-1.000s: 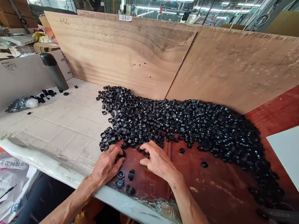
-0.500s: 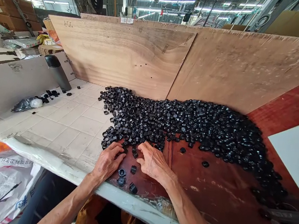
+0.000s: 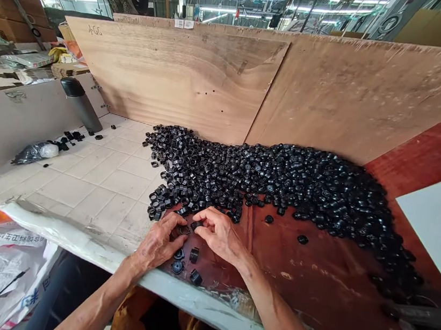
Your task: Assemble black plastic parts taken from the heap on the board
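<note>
My left hand (image 3: 162, 237) pinches a black plastic ring (image 3: 184, 230) between thumb and fingers, its opening facing up. Close beside it, my right hand (image 3: 219, 235) grips a small black plastic cap (image 3: 196, 225) by the fingertips. The two parts are nearly touching; whether they meet I cannot tell. Below the hands, several loose caps lie on the red-brown surface: one upright-sided cap (image 3: 194, 255), a round one (image 3: 177, 266) with its inner face up and a tilted one (image 3: 196, 277). Behind the hands spreads a large pile of black parts (image 3: 268, 174).
A plywood board (image 3: 175, 78) stands behind the pile. At left are a grey flask (image 3: 82, 106) and a dark plastic bag (image 3: 30, 153) on pale tiles. A white box (image 3: 435, 226) is at right. The table's front edge (image 3: 202, 306) is wrapped in pale covering.
My right hand has moved left towards my left hand, bringing the cap along. The ring now shows in my left fingers. The view has shifted slightly.
</note>
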### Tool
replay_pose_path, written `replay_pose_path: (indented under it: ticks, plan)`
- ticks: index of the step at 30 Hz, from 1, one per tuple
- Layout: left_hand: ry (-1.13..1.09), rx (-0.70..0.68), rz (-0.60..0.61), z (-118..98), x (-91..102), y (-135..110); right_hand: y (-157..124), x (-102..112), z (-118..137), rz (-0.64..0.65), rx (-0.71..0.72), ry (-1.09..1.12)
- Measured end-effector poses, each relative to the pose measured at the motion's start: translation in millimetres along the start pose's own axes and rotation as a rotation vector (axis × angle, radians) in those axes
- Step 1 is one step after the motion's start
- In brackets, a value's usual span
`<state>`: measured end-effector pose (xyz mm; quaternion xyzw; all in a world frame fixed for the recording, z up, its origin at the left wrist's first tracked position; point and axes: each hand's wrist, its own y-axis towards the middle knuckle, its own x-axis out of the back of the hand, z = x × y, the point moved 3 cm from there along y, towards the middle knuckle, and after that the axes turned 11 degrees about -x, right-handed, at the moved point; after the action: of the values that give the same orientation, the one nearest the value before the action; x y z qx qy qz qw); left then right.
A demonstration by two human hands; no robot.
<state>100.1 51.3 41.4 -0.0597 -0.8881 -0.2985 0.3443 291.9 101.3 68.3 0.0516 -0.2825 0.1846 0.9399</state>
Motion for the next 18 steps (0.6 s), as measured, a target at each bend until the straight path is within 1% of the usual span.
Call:
replay_pose_path:
  ticks: [4, 8, 10, 12, 14, 16, 18]
  plan:
    - [-0.039, 0.018, -0.016, 3.2, 1.3, 1.5, -2.9, -4.4, 6.4, 0.032, -0.040, 0.089]
    - [-0.071, 0.000, -0.022, 3.8, 2.3, 1.3, -5.0, -7.8, 8.2, 0.054, -0.090, 0.212]
    - [-0.088, 0.000, -0.023, 5.0, 2.2, 0.6, -4.7, -7.7, 9.5, 0.032, -0.047, 0.211]
    - [-0.102, 0.010, -0.027, 6.3, 2.2, -0.2, -4.5, -7.5, 11.9, 0.018, 0.042, 0.181]
    - [-0.125, 0.046, -0.034, 7.3, 2.2, -0.9, -4.7, -7.6, 13.5, 0.002, 0.092, 0.155]
    - [-0.207, 0.128, -0.049, 7.9, 1.9, -1.7, -4.7, -8.4, 12.8, -0.011, 0.060, 0.128]
    - [-0.351, 0.229, -0.068, 7.8, 0.8, -2.7, -4.7, -10.1, 11.0, -0.015, 0.011, 0.125]
